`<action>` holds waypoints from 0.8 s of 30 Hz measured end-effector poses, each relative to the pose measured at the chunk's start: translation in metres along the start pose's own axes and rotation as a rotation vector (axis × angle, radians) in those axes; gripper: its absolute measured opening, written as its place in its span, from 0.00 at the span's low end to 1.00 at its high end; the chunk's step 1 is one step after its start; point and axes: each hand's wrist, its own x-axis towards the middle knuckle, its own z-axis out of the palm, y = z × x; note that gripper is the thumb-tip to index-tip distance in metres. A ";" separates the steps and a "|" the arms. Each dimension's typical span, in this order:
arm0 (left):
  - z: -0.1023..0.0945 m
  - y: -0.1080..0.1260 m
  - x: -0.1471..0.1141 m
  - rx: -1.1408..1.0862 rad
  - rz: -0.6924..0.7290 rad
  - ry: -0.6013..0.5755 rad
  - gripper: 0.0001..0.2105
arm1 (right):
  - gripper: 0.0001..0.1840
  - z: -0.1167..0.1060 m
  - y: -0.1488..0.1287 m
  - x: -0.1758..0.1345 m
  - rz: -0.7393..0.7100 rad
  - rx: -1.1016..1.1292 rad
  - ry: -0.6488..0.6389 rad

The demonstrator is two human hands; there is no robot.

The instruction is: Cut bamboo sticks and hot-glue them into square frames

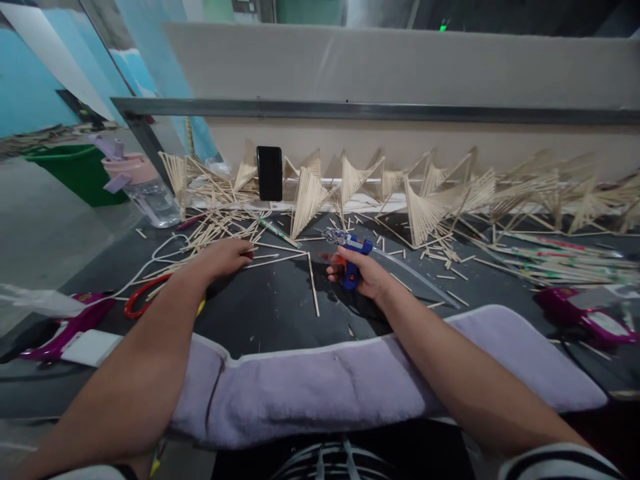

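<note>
Here, my right hand (369, 270) grips a blue glue gun (351, 273), two sticks (313, 287) meeting just left of it. My left hand (229, 257) curls; I can't tell whether it pinches anything.

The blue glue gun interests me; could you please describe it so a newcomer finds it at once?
Over the dark tabletop, beyond the lilac cushion, look for the right hand. It grips the glue gun, from whose back a clear rod runs toward the lower right. Its blue body sets it apart from the pale sticks around it.
</note>
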 end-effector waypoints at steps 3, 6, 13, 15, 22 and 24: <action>0.004 0.001 0.001 0.031 0.076 -0.086 0.09 | 0.11 -0.002 -0.001 0.000 -0.004 0.000 0.005; 0.008 0.004 0.003 0.065 0.042 -0.105 0.08 | 0.11 -0.002 -0.001 0.001 -0.002 0.008 0.011; 0.009 0.007 0.005 0.119 0.004 -0.106 0.09 | 0.06 0.000 0.000 0.000 0.002 0.025 0.047; 0.011 0.007 0.006 0.134 0.007 -0.102 0.09 | 0.05 0.001 0.000 0.000 0.005 0.032 0.053; 0.013 0.009 0.006 0.144 -0.009 -0.086 0.09 | 0.07 0.004 0.004 0.005 0.035 0.014 -0.008; 0.013 0.011 0.005 0.154 -0.020 -0.087 0.09 | 0.08 0.005 0.006 0.006 0.040 -0.016 -0.038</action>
